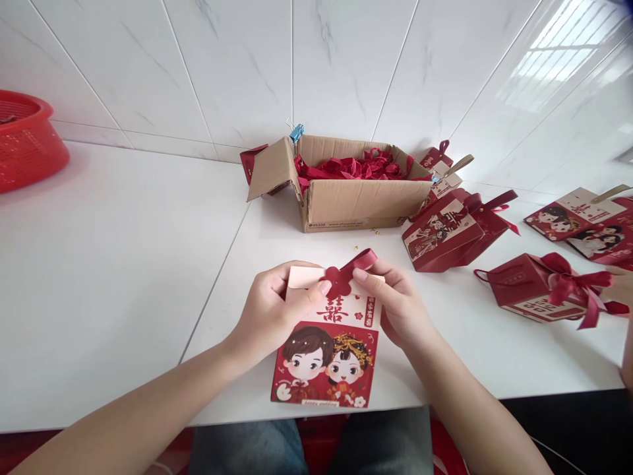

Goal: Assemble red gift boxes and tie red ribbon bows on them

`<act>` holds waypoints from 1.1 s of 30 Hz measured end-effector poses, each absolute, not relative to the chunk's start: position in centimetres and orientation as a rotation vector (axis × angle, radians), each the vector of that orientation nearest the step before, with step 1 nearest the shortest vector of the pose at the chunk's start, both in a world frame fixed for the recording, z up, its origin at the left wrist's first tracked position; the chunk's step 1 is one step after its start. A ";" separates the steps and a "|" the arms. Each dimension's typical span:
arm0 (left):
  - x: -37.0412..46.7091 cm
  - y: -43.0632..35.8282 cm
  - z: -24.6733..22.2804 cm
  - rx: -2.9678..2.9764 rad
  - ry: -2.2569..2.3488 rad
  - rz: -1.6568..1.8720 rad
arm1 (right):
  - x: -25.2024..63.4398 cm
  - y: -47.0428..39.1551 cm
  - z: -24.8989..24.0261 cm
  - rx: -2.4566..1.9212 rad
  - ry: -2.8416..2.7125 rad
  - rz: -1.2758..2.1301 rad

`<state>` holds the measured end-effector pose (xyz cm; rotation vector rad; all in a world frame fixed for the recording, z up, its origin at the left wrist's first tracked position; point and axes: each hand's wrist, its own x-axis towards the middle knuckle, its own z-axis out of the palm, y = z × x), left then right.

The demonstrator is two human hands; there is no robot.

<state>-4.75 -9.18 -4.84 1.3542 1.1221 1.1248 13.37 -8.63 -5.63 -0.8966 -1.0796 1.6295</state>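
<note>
Near the table's front edge, a red and cream box [326, 356] with two cartoon figures is held between both hands. My left hand [291, 297] grips its upper left part, the thumb on a dark red flower-shaped piece [338, 282] at the top. My right hand [390, 297] closes on the upper right, its thumb and fingers at the base of a dark red ribbon loop [364, 258] that sticks up to the right. The fingers behind the box are partly hidden.
Behind stands an open cardboard box [356, 203] of red ribbons. Decorated boxes [442, 231] lie at the right, one with a bow [539, 290]. A red basket [30, 148] is at the far left. Small gold beads [357, 248] lie before the cardboard box. Someone's hand [624, 287] shows at the right edge.
</note>
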 end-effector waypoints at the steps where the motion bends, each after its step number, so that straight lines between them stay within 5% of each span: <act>1: -4.8 -9.1 -4.9 1.349 1.121 1.113 | 13.3 -8.6 -5.7 -0.896 -1.068 1.636; 33: -4.7 -9.1 -5.1 1.298 1.149 1.081 | 12.7 -8.5 -5.6 -0.942 -1.068 1.607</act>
